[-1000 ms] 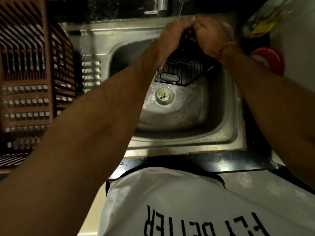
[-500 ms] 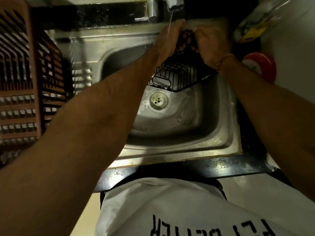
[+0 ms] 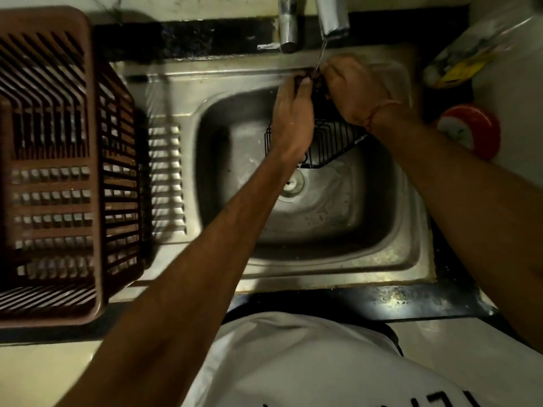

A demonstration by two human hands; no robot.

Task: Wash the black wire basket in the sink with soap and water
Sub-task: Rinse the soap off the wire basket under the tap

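Your hands meet at the far rim of the sink (image 3: 323, 268), right under the tap (image 3: 332, 17): left hand (image 3: 292, 121) curled over the upper edge of the black wire basket (image 3: 329, 148), right hand (image 3: 357, 94) closed on the same edge from the other side, fingertips nearly touching. Both grip the wire; whether either also holds a scrubber or soap is hidden by the fingers. The basket hangs tilted inside the bowl, its lower corner just above the drain (image 3: 292, 183), the top end raised into a thin stream of water (image 3: 320, 58). Step in hand, by the look of it: rubbing or rinsing the upper end under the trickle. Bowl is wet with pale streaks, possibly suds, too dim to confirm. Next move likely calls for turning the basket so the lower, unwetted wires come under the stream; you'll need one hand to keep a firm hold while the other shifts, since wet wire may slip. Brown dish rack (image 3: 53, 171) sits on the drainboard to the left. Red-and-white round container (image 3: 470, 130) on the worktop to the right, near your right wrist.
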